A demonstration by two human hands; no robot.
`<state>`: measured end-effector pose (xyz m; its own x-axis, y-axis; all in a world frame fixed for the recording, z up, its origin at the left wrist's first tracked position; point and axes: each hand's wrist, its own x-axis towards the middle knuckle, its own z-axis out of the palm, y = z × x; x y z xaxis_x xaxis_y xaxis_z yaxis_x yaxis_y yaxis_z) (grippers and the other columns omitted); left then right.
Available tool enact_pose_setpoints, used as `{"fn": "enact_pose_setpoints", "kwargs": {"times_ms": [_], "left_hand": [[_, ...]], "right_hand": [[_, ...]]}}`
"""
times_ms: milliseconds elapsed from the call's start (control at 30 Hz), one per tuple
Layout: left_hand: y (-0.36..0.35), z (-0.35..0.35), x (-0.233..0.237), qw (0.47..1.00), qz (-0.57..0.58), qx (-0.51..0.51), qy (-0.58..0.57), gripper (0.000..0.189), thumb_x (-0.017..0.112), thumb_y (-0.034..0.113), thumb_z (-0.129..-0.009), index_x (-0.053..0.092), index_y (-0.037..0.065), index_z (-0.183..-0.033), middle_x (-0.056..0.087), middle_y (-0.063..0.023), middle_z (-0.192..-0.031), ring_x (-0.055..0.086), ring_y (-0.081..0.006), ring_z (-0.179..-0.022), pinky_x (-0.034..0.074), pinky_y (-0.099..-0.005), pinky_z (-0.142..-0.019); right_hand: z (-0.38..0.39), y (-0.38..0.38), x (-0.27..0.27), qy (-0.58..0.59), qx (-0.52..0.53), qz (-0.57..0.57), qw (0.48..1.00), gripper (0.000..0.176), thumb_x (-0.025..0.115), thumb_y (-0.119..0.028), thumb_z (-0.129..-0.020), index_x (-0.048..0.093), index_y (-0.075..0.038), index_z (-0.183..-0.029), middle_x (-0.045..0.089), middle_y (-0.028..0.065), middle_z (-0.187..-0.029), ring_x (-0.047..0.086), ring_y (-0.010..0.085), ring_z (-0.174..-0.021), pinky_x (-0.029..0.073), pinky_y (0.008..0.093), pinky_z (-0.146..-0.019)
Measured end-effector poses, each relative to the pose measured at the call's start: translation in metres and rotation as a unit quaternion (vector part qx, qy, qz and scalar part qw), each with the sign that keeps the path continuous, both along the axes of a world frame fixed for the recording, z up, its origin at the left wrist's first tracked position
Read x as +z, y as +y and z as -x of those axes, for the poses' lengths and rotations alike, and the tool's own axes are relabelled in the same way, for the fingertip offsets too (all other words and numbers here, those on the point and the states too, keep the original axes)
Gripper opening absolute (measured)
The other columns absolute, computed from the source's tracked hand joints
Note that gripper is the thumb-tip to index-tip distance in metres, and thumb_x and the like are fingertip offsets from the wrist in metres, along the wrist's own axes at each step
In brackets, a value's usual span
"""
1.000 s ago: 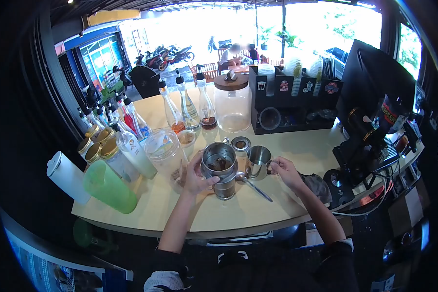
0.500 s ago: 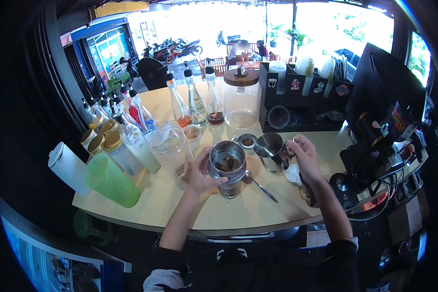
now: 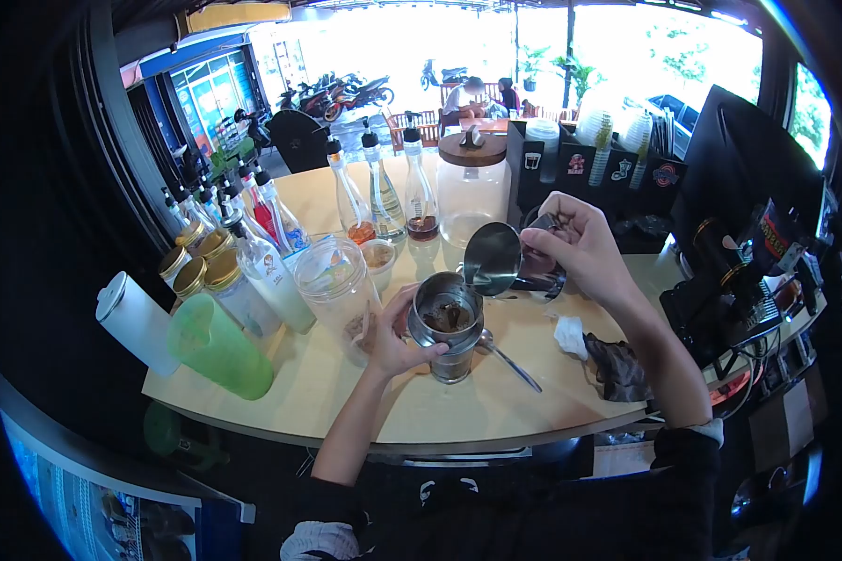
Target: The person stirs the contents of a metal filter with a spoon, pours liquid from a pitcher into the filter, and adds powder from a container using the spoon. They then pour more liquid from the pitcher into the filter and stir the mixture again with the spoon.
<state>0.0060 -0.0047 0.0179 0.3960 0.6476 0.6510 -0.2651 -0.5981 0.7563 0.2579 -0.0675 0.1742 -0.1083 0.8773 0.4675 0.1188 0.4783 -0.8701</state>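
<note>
My left hand [image 3: 393, 337] is wrapped round a metal coffee dripper [image 3: 423, 323], which sits on top of a glass [image 3: 452, 367]. Dark, wet coffee shows inside the dripper. A stainless steel pitcher [image 3: 494, 260] is gripped by its handle in my right hand [image 3: 580, 243]. It tilts to the left, with its spout right at the dripper's far right rim. Close to the right of the glass lies a metal spoon [image 3: 516, 366]. Just left of my left hand stands a clear plastic jar [image 3: 332, 285].
A green jug [image 3: 217, 346], a white tumbler [image 3: 136, 323] and several pump bottles [image 3: 384, 196] line the left and back. A wooden-lidded jar [image 3: 468, 182] stands beside a black cup organizer [image 3: 660, 192]. White tissue [image 3: 569, 337] and a dark cloth [image 3: 619, 369] lie on the right.
My right hand has raised the pitcher, moved it left and tipped it over the dripper's rim. My left hand stays on the dripper.
</note>
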Motion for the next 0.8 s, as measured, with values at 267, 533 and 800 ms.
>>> {"fn": "enact_pose_setpoints", "kwargs": {"times_ms": [267, 533, 800], "left_hand": [[-0.001, 0.0, 0.002, 1.0, 0.006, -0.003, -0.001, 0.087, 0.088, 0.022, -0.056, 0.047, -0.002, -0.129, 0.051, -0.0121, -0.125, 0.052, -0.0211, -0.117, 0.04, -0.0338, -0.102], [-0.001, 0.0, 0.002, 1.0, 0.007, -0.009, 0.007, 0.087, 0.088, 0.023, -0.057, 0.048, -0.002, -0.13, 0.051, -0.0117, -0.125, 0.052, -0.021, -0.117, 0.04, -0.0335, -0.102], [0.0, 0.0, 0.002, 1.0, -0.009, 0.0, 0.013, 0.088, 0.088, 0.023, -0.056, 0.047, -0.003, -0.13, 0.05, -0.0124, -0.126, 0.052, -0.0214, -0.117, 0.04, -0.0333, -0.102]], "right_hand": [[0.011, 0.003, 0.008, -0.044, 0.013, -0.004, 0.999, 0.019, 0.067, -0.006, -0.084, 0.049, -0.001, -0.078, 0.056, -0.0009, -0.07, 0.048, -0.0013, -0.062, 0.037, 0.0167, -0.05], [0.018, 0.0, 0.017, -0.063, 0.021, 0.011, 0.998, 0.02, 0.066, -0.006, -0.085, 0.048, -0.001, -0.078, 0.056, -0.0006, -0.069, 0.058, 0.0019, -0.067, 0.047, 0.017, -0.055], [0.023, 0.002, 0.02, -0.117, 0.002, -0.008, 0.993, 0.019, 0.065, -0.006, -0.085, 0.048, 0.0, -0.079, 0.054, -0.0014, -0.066, 0.058, 0.0022, -0.067, 0.046, 0.0166, -0.054]]}}
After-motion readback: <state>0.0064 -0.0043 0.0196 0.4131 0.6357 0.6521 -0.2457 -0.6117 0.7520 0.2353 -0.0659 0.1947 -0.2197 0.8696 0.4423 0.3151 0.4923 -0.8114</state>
